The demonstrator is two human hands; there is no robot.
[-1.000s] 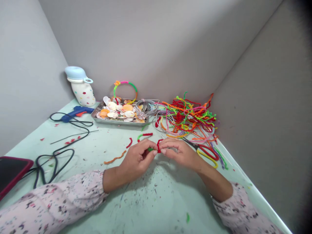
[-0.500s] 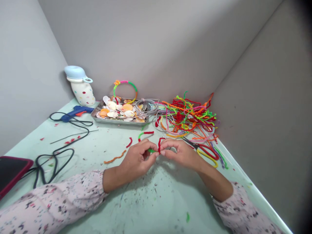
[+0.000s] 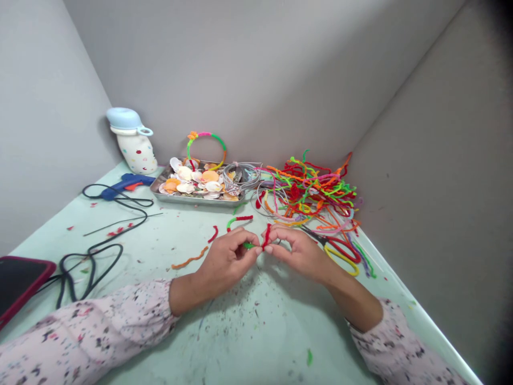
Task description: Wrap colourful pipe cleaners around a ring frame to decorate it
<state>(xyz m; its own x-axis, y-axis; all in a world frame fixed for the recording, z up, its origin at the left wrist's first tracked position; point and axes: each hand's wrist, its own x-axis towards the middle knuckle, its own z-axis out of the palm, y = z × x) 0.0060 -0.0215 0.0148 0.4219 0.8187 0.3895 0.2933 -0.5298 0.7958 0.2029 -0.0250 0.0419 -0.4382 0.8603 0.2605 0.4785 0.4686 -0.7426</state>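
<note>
Both my hands meet fingertip to fingertip over the pale green table point(image 3: 248, 331). My left hand point(image 3: 228, 259) pinches the green end of a short pipe cleaner piece point(image 3: 249, 245). My right hand point(image 3: 294, 248) pinches its red end point(image 3: 267, 235), which curls up between thumb and forefinger. Both hands are closed on this small piece. Loose red, green and orange scraps point(image 3: 239, 219) lie just beyond my fingers.
A heap of coloured pipe cleaners point(image 3: 312, 195) and scissors point(image 3: 340, 251) lie at the right. A metal tray of shells point(image 3: 192, 187) sits behind, with a colourful ring point(image 3: 206, 143), a white bottle point(image 3: 134, 141), a blue glue gun point(image 3: 124, 184), its black cord point(image 3: 92, 251) and a dark tablet point(image 3: 20, 278).
My right fingers have turned the red end a little, so the curl stands slightly higher and further right. My left hand has barely moved.
</note>
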